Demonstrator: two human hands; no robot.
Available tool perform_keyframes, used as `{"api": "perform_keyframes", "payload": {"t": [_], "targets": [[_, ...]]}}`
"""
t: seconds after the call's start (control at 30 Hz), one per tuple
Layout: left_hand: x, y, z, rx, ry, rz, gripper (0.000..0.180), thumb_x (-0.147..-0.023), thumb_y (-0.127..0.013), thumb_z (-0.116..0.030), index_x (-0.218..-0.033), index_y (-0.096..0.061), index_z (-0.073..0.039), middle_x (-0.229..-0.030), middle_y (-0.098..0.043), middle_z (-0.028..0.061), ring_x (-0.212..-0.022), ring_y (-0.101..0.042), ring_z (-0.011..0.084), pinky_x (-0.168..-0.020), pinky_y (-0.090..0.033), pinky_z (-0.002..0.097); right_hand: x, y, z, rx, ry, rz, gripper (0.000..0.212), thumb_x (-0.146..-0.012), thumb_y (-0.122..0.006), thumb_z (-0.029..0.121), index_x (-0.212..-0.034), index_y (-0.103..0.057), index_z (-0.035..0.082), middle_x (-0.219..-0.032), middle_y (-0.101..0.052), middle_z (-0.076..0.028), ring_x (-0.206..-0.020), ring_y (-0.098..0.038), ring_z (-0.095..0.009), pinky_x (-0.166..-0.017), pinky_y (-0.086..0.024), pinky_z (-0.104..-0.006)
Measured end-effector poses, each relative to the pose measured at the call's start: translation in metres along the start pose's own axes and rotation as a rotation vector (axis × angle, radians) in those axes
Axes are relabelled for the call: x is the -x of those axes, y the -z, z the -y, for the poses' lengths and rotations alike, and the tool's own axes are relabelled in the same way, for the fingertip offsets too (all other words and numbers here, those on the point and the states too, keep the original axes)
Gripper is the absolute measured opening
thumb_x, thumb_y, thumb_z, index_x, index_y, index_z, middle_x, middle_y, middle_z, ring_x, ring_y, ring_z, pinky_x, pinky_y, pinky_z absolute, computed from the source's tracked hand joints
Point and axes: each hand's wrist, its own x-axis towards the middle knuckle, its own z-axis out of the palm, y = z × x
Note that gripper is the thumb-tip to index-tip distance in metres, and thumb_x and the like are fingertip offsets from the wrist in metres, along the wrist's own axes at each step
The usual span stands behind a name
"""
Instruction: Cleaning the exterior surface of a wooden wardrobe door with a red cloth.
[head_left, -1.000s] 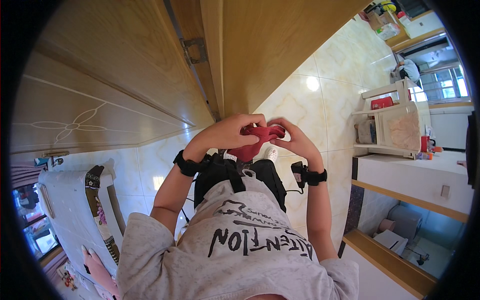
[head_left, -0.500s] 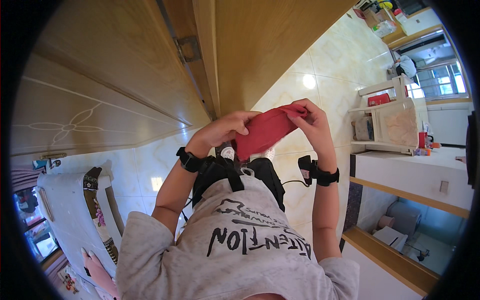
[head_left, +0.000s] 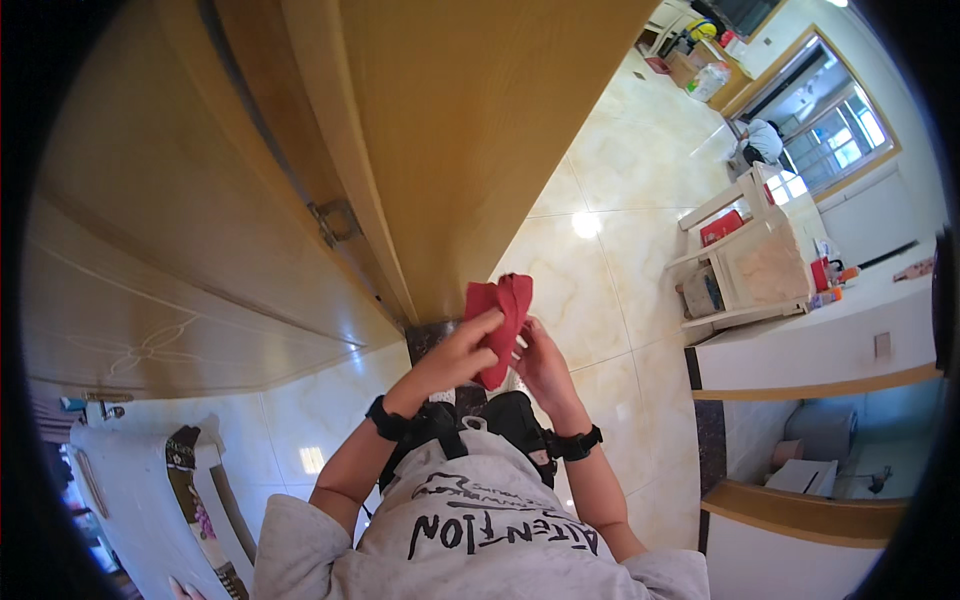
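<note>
Below red cloth [head_left: 487,300], tiled floor [head_left: 610,275].

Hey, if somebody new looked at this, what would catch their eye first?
Most likely the red cloth, near the middle of the view, held in the left hand with the right hand close by its right edge. Next, probably the big wooden door across the top centre. Smaller, but noticeable, is a person in a pale top, far off at the upper right.
</note>
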Motion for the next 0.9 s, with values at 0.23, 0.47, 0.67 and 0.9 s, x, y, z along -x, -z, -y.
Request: {"api": "perform_keyframes", "payload": {"t": [0.23,0.47,0.67,0.9], "targets": [[-0.008,-0.044,-0.016,-0.802,-0.2,0.262,0.025,-0.063,-0.049,-0.01,-0.085,-0.046,0.001,-0.117,-0.041,0.0195,-0.067,-0.054,0.0382,-0.059,-0.045,0.043,0.003,0.03,-0.014,-0.443,-0.09,0.011,0.039,-0.088,-0.035,0.037,-0.112,-0.046,0.007,-0.111,-0.051,-0.008,-0.099,-0.05,-0.021,-0.084,-0.041,-0.0364],[-0.007,-0.06,-0.026,-0.944,-0.193,0.479,0.023,-0.065,-0.052,-0.011,-0.084,-0.046,0.002,-0.126,-0.033,0.0191,-0.063,-0.056,0.0326,-0.054,-0.046,0.0398,0.019,0.044,-0.037,-0.564,0.113,0.072,0.046,-0.087,-0.029,0.041,-0.117,-0.044,0.009,-0.118,-0.046,-0.011,-0.105,-0.047,-0.026,-0.089,-0.038,-0.0397],[0.0,-0.064,-0.014,-0.953,-0.317,0.436,0.019,-0.068,-0.054,-0.009,-0.084,-0.048,-0.001,-0.125,-0.036,0.0168,-0.069,-0.056,0.0267,-0.057,-0.047,0.0366,0.026,0.041,-0.018,-0.888,0.163,0.207,0.044,-0.088,-0.029,0.037,-0.119,-0.042,0.008,-0.12,-0.045,-0.012,-0.107,-0.045,-0.027,-0.092,-0.035,-0.0401],[-0.005,-0.068,-0.02,-0.881,-0.281,0.544,0.022,-0.072,-0.057,-0.012,-0.091,-0.051,-0.002,-0.122,-0.041,0.0141,-0.061,-0.055,0.0282,-0.059,-0.045,0.0332,0.031,0.06,-0.027,-0.687,0.237,-0.122,0.042,-0.088,-0.028,0.033,-0.118,-0.042,0.008,-0.119,-0.046,-0.011,-0.106,-0.045,-0.026,-0.091,-0.037,-0.0388]]}}
